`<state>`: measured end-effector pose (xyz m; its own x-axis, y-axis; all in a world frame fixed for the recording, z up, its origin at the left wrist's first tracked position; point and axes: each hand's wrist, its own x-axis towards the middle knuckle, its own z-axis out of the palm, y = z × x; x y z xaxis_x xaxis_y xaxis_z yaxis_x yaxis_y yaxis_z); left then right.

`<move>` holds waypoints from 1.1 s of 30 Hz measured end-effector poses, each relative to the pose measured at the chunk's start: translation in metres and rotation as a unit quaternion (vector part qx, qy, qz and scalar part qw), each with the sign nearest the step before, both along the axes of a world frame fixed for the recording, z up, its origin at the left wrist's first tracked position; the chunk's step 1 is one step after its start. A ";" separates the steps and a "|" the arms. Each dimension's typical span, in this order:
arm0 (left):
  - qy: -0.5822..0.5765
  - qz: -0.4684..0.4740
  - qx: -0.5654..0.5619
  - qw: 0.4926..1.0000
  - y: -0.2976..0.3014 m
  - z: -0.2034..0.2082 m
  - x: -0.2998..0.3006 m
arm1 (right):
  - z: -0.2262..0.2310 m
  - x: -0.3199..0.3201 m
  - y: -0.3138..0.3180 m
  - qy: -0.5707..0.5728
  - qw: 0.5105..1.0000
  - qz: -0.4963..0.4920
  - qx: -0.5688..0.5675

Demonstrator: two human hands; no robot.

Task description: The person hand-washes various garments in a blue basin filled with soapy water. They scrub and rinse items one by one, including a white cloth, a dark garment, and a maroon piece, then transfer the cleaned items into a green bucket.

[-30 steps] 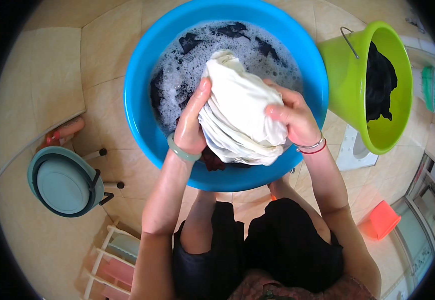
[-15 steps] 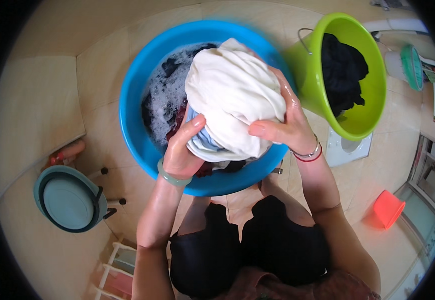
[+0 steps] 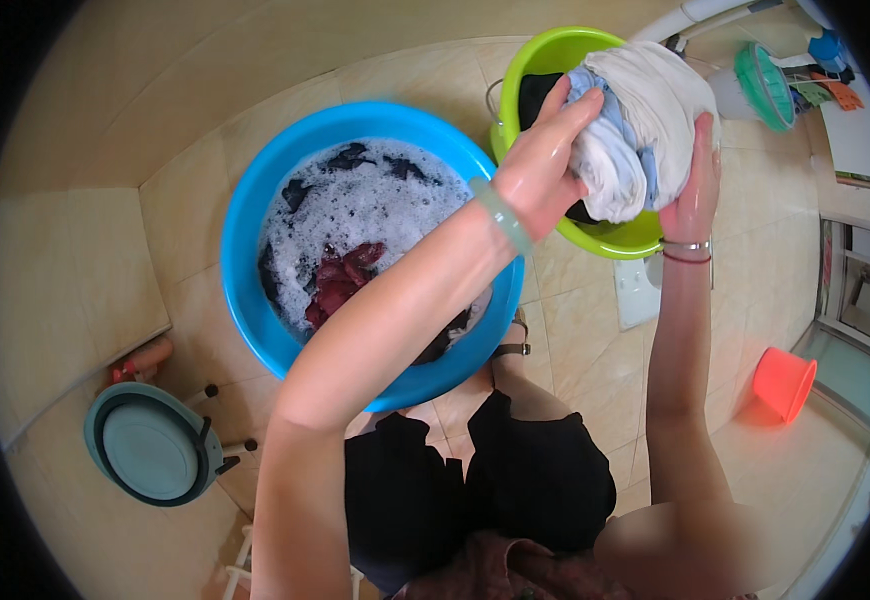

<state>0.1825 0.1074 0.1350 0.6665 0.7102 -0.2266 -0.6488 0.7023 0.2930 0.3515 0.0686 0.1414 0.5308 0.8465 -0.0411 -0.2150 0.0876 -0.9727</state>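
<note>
The floppy white and pale blue bundle of cloth (image 3: 655,110) is over the open top of the round, lime-green bucket (image 3: 610,240), held between the bent fingers of the left hand (image 3: 540,165) on one side and the fingers of the right hand (image 3: 693,190) on the other. It looks soft and hard to break, but it is probably wet, so I guess it is heavy and a bit slippery. Both sides, down low, seem best to grab, so loose folds don't slide out.

A cream wall (image 3: 245,80) meets a beige tiled floor (image 3: 577,340) in soft light.
</note>
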 end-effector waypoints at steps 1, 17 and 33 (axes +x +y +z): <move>0.039 -0.002 0.006 0.999 0.000 0.000 0.010 | -0.001 0.009 0.004 0.007 0.999 -0.026 -0.023; 0.097 -0.101 0.108 0.984 0.007 -0.049 -0.056 | -0.094 0.015 0.008 -0.729 0.667 0.004 -0.155; 0.815 -0.221 0.331 0.420 -0.117 -0.168 -0.285 | -0.238 -0.227 -0.041 -0.563 0.652 0.504 -0.066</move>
